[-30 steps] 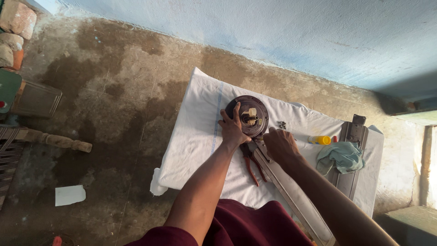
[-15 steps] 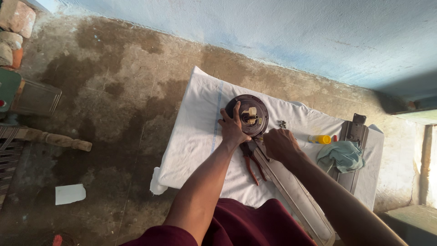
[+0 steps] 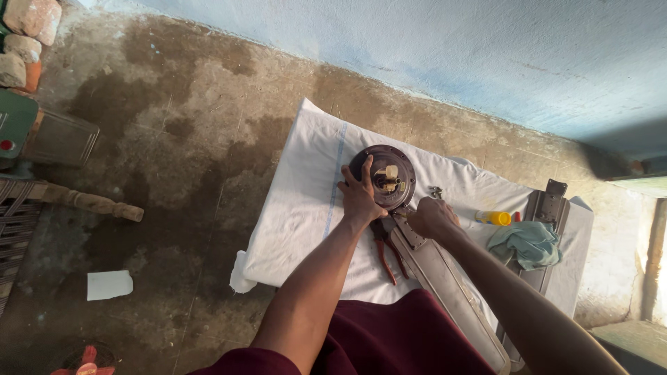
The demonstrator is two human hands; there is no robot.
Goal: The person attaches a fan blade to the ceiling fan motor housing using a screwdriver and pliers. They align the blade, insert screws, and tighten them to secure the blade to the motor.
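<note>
My left hand [image 3: 359, 196] lies flat on the near-left rim of the round brown fan motor [image 3: 383, 178], fingers spread wide and pressing down, not wrapped around anything. The motor sits on the white cloth [image 3: 299, 208] spread over the stained floor, close to the blue wall. My right hand [image 3: 432, 217] is curled into a loose fist at the point where the long grey fan blade [image 3: 445, 285] meets the motor; I cannot tell whether my fingers pinch a screw or a small tool there, since the knuckles hide it. Red-handled pliers [image 3: 387, 251] lie on the cloth just beside my left wrist. Farther right rest a yellow tube [image 3: 495, 218], a crumpled teal rag [image 3: 529, 243] and a second blade [image 3: 545, 208]. I judge the motor heavy, rigid metal, likely to roll or spin on its hub, so the rim is the safest place to steady it; the centre shaft and windings look delicate. The blade seems thin and springy, best held near its bracket
</note>
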